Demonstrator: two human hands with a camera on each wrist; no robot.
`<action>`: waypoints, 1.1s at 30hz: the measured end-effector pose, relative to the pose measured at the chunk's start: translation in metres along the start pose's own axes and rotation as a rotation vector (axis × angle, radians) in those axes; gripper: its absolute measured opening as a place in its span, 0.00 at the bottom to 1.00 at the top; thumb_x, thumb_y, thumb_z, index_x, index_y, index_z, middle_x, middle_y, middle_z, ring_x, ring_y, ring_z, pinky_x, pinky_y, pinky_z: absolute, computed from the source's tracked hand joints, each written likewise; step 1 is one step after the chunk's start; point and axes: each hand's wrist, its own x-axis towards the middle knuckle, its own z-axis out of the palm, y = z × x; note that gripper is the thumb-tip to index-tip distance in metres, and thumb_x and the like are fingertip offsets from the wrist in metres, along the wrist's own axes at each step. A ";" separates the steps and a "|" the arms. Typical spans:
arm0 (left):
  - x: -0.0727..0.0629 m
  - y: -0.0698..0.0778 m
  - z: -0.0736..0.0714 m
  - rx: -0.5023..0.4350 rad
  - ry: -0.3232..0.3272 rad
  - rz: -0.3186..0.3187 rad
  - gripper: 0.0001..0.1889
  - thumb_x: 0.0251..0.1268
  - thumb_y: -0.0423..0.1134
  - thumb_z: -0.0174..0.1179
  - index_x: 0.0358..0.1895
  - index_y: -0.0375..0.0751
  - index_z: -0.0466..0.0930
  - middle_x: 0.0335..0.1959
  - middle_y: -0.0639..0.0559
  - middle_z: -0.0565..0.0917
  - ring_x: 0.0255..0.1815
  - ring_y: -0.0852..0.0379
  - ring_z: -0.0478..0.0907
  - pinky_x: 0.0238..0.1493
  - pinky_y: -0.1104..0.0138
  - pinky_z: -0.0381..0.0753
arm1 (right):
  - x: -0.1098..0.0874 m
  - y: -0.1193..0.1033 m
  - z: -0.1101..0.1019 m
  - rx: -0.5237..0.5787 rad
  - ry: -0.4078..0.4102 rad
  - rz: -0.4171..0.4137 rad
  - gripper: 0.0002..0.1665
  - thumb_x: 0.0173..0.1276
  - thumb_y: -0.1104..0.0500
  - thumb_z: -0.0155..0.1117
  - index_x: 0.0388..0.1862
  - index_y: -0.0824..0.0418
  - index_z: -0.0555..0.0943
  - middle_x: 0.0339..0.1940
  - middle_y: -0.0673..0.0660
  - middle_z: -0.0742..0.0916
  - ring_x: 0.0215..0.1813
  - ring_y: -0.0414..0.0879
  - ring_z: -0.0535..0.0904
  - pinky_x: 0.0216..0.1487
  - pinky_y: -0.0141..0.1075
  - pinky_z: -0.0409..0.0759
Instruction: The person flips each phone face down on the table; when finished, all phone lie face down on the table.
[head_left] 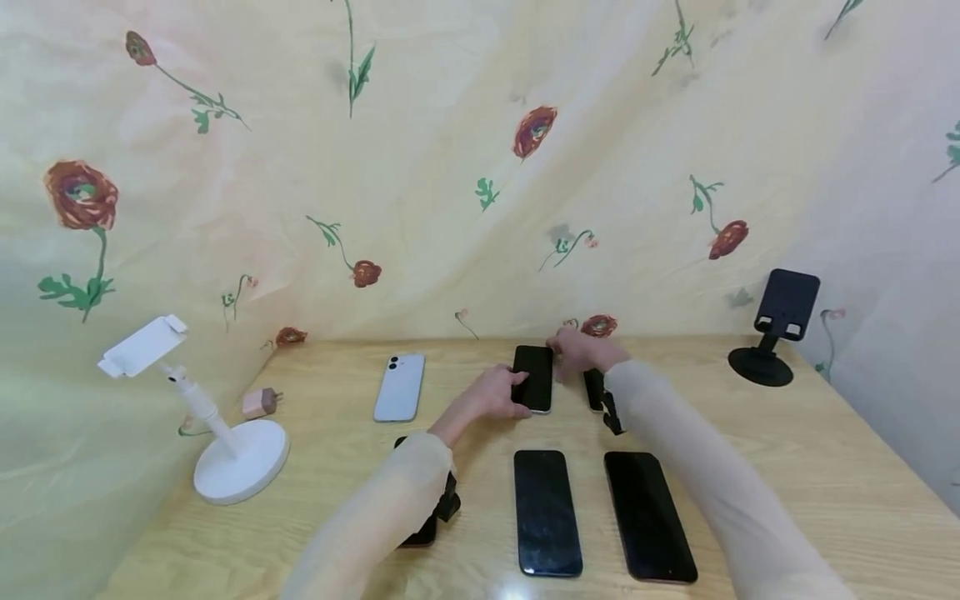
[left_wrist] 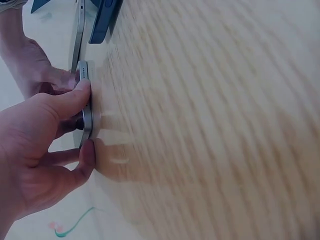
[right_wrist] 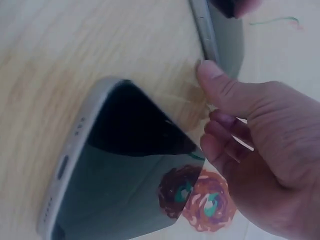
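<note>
- Left hand [head_left: 495,393], yours: thumb and fingers gripping the near-left part of a black-screened phone [head_left: 534,382].
- Right hand [head_left: 577,350], yours: at that phone's far-right corner, thumb tip against the edge, other fingers curled beneath; you cannot tell whether it pinches anything.
- Phone between your hands: screen up, at the back of the surface [head_left: 337,454], near the floral cloth [head_left: 442,208]; flush or slightly raised, not certain.
- Step in hand, as judged: two-handed handling of this one phone, probably adjusting or working at its edge.
- Next move, as judged: calls for a steady left hold and light right fingertips, clear of the side phone [head_left: 593,389] part-hidden by your right sleeve [head_left: 697,450].
- Also held in stock: pale phone [head_left: 399,387], back up; centre phone [head_left: 547,512] and right-front phone [head_left: 650,517], screens up; covered phone [head_left: 422,535], beneath your left sleeve [head_left: 382,504].
- Fittings: white stand [head_left: 242,462], left; black stand [head_left: 761,367], right; pink plug [head_left: 259,403].
</note>
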 end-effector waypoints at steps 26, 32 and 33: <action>-0.006 -0.004 0.008 -0.043 0.017 0.075 0.36 0.65 0.43 0.69 0.72 0.32 0.67 0.67 0.35 0.72 0.67 0.43 0.69 0.67 0.59 0.67 | -0.001 0.016 0.013 0.062 0.089 -0.061 0.35 0.48 0.54 0.85 0.50 0.70 0.81 0.38 0.57 0.78 0.42 0.52 0.70 0.45 0.45 0.71; -0.007 -0.010 0.007 -0.098 0.016 0.088 0.36 0.66 0.41 0.68 0.74 0.32 0.65 0.68 0.35 0.72 0.65 0.44 0.71 0.65 0.60 0.68 | -0.002 0.015 0.009 0.124 0.097 -0.075 0.35 0.51 0.57 0.83 0.53 0.73 0.79 0.40 0.59 0.79 0.43 0.53 0.71 0.47 0.46 0.72; -0.007 -0.011 0.006 -0.105 0.014 0.090 0.36 0.67 0.41 0.68 0.74 0.33 0.64 0.68 0.35 0.71 0.65 0.45 0.71 0.65 0.60 0.68 | -0.001 0.015 0.008 0.142 0.097 -0.073 0.35 0.52 0.57 0.83 0.54 0.73 0.79 0.41 0.59 0.79 0.44 0.53 0.72 0.48 0.46 0.72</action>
